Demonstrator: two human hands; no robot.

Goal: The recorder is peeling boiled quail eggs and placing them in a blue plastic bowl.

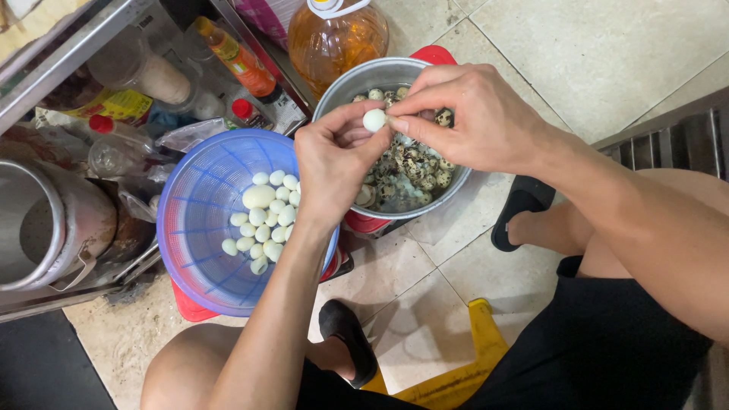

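Observation:
My left hand (pixel 332 163) and my right hand (pixel 467 114) meet over a metal pot (pixel 357 80). Both pinch one small white peeled egg (pixel 373 120) between their fingertips. The pot holds several speckled quail eggs (pixel 414 171) in water, with bits of shell. To the left stands a blue plastic colander (pixel 190 228) with several white peeled eggs (pixel 262 216) lying in it, one of them larger than the rest.
A big bottle of amber oil (pixel 334 34) stands behind the pot. A metal rack at left holds sauce bottles (pixel 235 57) and jars. A large metal kettle (pixel 45 228) sits at far left. My sandalled feet (pixel 345 334) rest on the tiled floor, above a yellow stool (pixel 463 364).

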